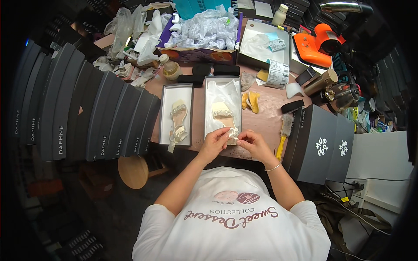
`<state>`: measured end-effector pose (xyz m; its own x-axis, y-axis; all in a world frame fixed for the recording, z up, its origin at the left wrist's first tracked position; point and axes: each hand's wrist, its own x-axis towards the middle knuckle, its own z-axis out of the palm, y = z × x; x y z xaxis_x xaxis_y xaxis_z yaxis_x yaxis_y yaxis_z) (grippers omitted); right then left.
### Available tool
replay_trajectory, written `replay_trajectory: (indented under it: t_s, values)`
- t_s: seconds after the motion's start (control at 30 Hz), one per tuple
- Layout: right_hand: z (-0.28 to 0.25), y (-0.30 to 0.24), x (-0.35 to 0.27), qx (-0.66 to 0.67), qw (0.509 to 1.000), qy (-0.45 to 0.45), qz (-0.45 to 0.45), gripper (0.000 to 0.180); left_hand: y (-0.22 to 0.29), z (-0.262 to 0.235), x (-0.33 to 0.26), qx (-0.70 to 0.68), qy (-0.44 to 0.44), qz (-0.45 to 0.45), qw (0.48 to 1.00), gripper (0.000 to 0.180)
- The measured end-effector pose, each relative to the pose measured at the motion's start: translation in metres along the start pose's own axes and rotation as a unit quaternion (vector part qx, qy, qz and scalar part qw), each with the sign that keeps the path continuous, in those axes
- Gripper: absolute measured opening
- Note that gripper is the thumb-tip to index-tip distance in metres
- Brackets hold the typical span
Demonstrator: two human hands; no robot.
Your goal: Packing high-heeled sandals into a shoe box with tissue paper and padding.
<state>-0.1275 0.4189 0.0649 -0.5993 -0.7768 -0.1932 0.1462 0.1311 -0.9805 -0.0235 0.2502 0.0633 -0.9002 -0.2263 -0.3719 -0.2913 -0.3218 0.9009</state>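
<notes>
Cluttered pink tabletop (265, 119): both hands' (214, 143) (252, 143) grip pinched on beaded cream sandal (224, 114).

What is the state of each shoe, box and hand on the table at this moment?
Right shoe box: open, lined with white paper.
Sandal in it: lying flat, heel end under the hands.
Left hand: pinching the sandal's strap.
Right hand: pinching the same strap.
Left tray: open.
Second sandal: lying flat, untouched.
Dark boxes on the right: closed.
Brush: lying idle.
</notes>
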Motion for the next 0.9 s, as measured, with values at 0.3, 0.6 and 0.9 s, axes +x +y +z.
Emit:
replay_trajectory:
  t_s: [0.3,0.6,0.9]
  values:
    - [0.014,-0.001,0.012,0.043,0.999,-0.006,0.003,0.015,-0.014,0.003,0.002,0.208,-0.026,0.194,0.958,0.029]
    - [-0.003,-0.017,0.015,-0.136,0.99,-0.001,-0.035,0.019,-0.001,0.0,-0.004,0.09,-0.02,0.007,0.996,0.024]
    - [0.002,0.008,0.017,0.011,0.998,-0.016,0.053,0.013,-0.005,0.005,-0.006,0.146,0.048,0.035,0.988,0.023]
